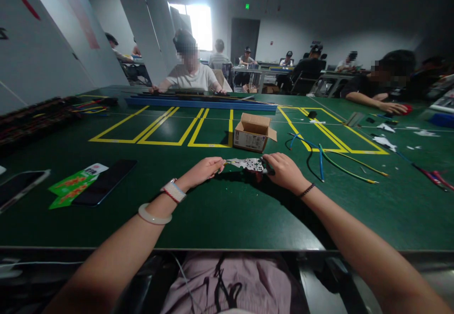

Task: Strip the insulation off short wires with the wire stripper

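Observation:
My left hand (202,170) is closed in a pinch, its fingertips on a thin wire end at the left tip of a small silver crimping tool (248,164). My right hand (283,171) is wrapped round the tool's dark and red handle end. The tool lies low over the green table (227,214), just in front of an open cardboard box (253,132). A watch and a pale bangle are on my left wrist, a dark bracelet on my right.
Blue, green and yellow wires (333,160) lie right of the box. A black phone (104,181) and green packets (73,186) lie at left. Yellow tape lines mark the table. A long blue tray (198,102) sits at the far side, where other people sit working.

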A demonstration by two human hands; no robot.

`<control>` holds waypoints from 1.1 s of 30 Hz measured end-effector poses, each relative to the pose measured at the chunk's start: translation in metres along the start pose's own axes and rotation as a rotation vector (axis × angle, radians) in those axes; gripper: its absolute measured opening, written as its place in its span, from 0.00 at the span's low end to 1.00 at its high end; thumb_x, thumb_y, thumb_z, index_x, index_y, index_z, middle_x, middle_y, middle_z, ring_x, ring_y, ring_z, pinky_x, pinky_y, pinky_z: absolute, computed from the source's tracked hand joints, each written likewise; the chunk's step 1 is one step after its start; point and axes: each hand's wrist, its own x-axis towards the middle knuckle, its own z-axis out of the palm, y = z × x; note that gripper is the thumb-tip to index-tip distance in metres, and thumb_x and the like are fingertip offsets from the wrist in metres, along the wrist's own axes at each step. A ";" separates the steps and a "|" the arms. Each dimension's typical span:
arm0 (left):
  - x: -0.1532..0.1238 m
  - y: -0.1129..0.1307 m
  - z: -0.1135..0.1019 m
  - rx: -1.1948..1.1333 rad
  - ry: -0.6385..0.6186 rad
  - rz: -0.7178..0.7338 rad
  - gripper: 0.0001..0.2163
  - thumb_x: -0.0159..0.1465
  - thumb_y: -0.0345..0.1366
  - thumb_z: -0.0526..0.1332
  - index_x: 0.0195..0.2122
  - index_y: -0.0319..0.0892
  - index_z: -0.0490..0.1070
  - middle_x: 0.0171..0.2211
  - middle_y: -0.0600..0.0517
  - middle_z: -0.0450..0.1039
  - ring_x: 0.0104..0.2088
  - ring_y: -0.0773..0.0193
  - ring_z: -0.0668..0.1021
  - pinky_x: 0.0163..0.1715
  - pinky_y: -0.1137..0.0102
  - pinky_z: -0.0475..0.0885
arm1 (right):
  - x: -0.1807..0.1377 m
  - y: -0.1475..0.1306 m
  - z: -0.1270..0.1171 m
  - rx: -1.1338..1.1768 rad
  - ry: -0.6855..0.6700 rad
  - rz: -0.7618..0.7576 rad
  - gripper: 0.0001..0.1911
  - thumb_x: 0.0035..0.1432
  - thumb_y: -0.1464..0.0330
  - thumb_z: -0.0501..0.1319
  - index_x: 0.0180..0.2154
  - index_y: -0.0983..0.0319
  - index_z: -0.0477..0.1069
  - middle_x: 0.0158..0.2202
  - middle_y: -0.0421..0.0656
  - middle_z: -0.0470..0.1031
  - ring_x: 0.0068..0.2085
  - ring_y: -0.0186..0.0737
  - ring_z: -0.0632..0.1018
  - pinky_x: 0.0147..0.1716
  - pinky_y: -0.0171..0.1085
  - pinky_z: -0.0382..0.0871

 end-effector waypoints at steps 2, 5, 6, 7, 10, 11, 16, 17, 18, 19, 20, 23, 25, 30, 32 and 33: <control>-0.001 0.001 0.000 0.015 0.006 0.004 0.19 0.68 0.51 0.49 0.30 0.40 0.63 0.22 0.58 0.56 0.20 0.71 0.61 0.20 0.76 0.58 | 0.001 -0.001 -0.001 -0.007 -0.007 0.010 0.18 0.51 0.74 0.58 0.46 0.68 0.69 0.39 0.52 0.75 0.39 0.46 0.72 0.41 0.42 0.66; -0.001 0.001 0.000 0.039 0.011 -0.004 0.19 0.68 0.51 0.49 0.30 0.41 0.63 0.22 0.58 0.56 0.20 0.70 0.62 0.20 0.76 0.58 | 0.001 -0.002 -0.002 -0.009 -0.024 0.022 0.16 0.52 0.74 0.57 0.45 0.67 0.69 0.39 0.51 0.75 0.38 0.46 0.72 0.40 0.41 0.65; -0.001 0.001 0.000 0.045 0.009 -0.005 0.18 0.68 0.51 0.49 0.30 0.41 0.63 0.22 0.58 0.56 0.21 0.70 0.62 0.21 0.76 0.58 | 0.002 -0.002 -0.002 -0.008 -0.029 0.026 0.16 0.52 0.74 0.57 0.45 0.66 0.69 0.38 0.51 0.75 0.38 0.45 0.72 0.41 0.40 0.65; -0.001 0.001 0.000 0.049 0.007 -0.004 0.18 0.68 0.51 0.49 0.30 0.41 0.63 0.22 0.58 0.56 0.21 0.70 0.62 0.21 0.76 0.59 | 0.002 -0.002 -0.001 -0.007 -0.033 0.030 0.16 0.52 0.74 0.57 0.45 0.66 0.69 0.38 0.51 0.75 0.38 0.45 0.72 0.41 0.40 0.65; -0.001 0.001 0.000 0.048 0.008 0.015 0.18 0.68 0.50 0.49 0.30 0.41 0.62 0.22 0.58 0.57 0.21 0.70 0.62 0.21 0.76 0.59 | 0.001 -0.002 -0.001 0.003 -0.042 0.046 0.17 0.51 0.74 0.57 0.45 0.67 0.69 0.37 0.50 0.75 0.39 0.45 0.72 0.42 0.40 0.65; -0.001 0.001 0.000 0.046 0.009 0.022 0.18 0.68 0.50 0.49 0.30 0.41 0.62 0.22 0.58 0.57 0.21 0.70 0.62 0.21 0.76 0.59 | 0.001 -0.002 0.000 0.008 -0.046 0.051 0.17 0.51 0.74 0.57 0.45 0.67 0.69 0.37 0.50 0.75 0.39 0.45 0.72 0.42 0.40 0.65; -0.001 0.000 -0.001 0.035 0.015 0.035 0.18 0.68 0.50 0.48 0.30 0.41 0.62 0.22 0.58 0.56 0.21 0.70 0.62 0.22 0.75 0.60 | 0.000 -0.005 0.000 0.013 -0.041 0.067 0.17 0.51 0.74 0.57 0.45 0.66 0.69 0.38 0.50 0.75 0.39 0.46 0.73 0.41 0.41 0.66; -0.001 0.000 -0.002 0.033 0.021 0.025 0.19 0.68 0.51 0.48 0.31 0.41 0.62 0.21 0.58 0.56 0.21 0.70 0.62 0.22 0.75 0.60 | 0.000 -0.005 0.001 0.009 -0.035 0.068 0.18 0.51 0.74 0.57 0.46 0.66 0.69 0.38 0.51 0.75 0.39 0.46 0.73 0.41 0.41 0.66; -0.001 0.000 -0.002 0.031 0.027 0.014 0.19 0.68 0.51 0.47 0.31 0.41 0.63 0.21 0.58 0.56 0.20 0.70 0.62 0.21 0.75 0.59 | 0.000 -0.005 0.001 0.004 -0.030 0.065 0.19 0.51 0.75 0.57 0.47 0.66 0.69 0.39 0.51 0.75 0.39 0.46 0.73 0.41 0.41 0.66; -0.001 0.000 -0.002 0.031 0.034 0.002 0.19 0.68 0.52 0.47 0.31 0.41 0.63 0.21 0.58 0.56 0.20 0.70 0.62 0.21 0.76 0.59 | 0.001 -0.005 0.002 0.001 -0.027 0.058 0.21 0.51 0.75 0.56 0.49 0.66 0.68 0.39 0.51 0.75 0.39 0.46 0.73 0.41 0.42 0.67; -0.001 0.000 -0.001 0.031 0.040 -0.009 0.20 0.68 0.52 0.47 0.31 0.40 0.64 0.21 0.58 0.56 0.20 0.70 0.62 0.21 0.76 0.59 | 0.001 -0.005 0.003 0.000 -0.023 0.050 0.23 0.52 0.75 0.56 0.52 0.66 0.66 0.40 0.51 0.75 0.39 0.46 0.73 0.41 0.42 0.67; -0.001 0.000 -0.001 0.018 0.042 -0.029 0.20 0.67 0.52 0.48 0.31 0.40 0.64 0.21 0.58 0.57 0.20 0.70 0.62 0.20 0.76 0.58 | 0.002 -0.002 0.006 0.005 -0.002 0.024 0.23 0.52 0.76 0.56 0.52 0.66 0.65 0.40 0.50 0.76 0.38 0.45 0.74 0.40 0.42 0.67; -0.001 0.000 -0.002 -0.026 0.018 -0.024 0.20 0.67 0.52 0.48 0.31 0.40 0.64 0.20 0.58 0.55 0.20 0.70 0.61 0.21 0.75 0.59 | 0.000 0.000 0.007 -0.001 0.021 0.002 0.16 0.53 0.75 0.56 0.45 0.63 0.69 0.40 0.50 0.76 0.38 0.44 0.75 0.40 0.41 0.68; 0.001 -0.001 -0.002 -0.089 -0.038 0.016 0.18 0.66 0.50 0.50 0.32 0.40 0.65 0.23 0.57 0.58 0.21 0.71 0.62 0.22 0.75 0.60 | -0.003 0.006 0.009 -0.034 0.092 -0.069 0.07 0.56 0.73 0.57 0.37 0.63 0.71 0.45 0.52 0.76 0.42 0.44 0.76 0.41 0.42 0.70; 0.001 0.000 -0.002 -0.064 -0.031 0.012 0.17 0.66 0.50 0.51 0.32 0.39 0.64 0.26 0.56 0.62 0.22 0.71 0.63 0.23 0.75 0.60 | -0.003 0.007 0.009 -0.029 0.110 -0.095 0.06 0.56 0.73 0.56 0.36 0.63 0.71 0.47 0.53 0.76 0.43 0.45 0.76 0.43 0.43 0.71; 0.000 0.001 -0.001 -0.055 -0.026 0.012 0.17 0.66 0.50 0.51 0.33 0.39 0.64 0.27 0.55 0.63 0.22 0.71 0.63 0.23 0.75 0.60 | -0.003 0.008 0.009 -0.026 0.114 -0.104 0.06 0.57 0.73 0.56 0.36 0.63 0.71 0.48 0.54 0.75 0.44 0.45 0.76 0.44 0.44 0.71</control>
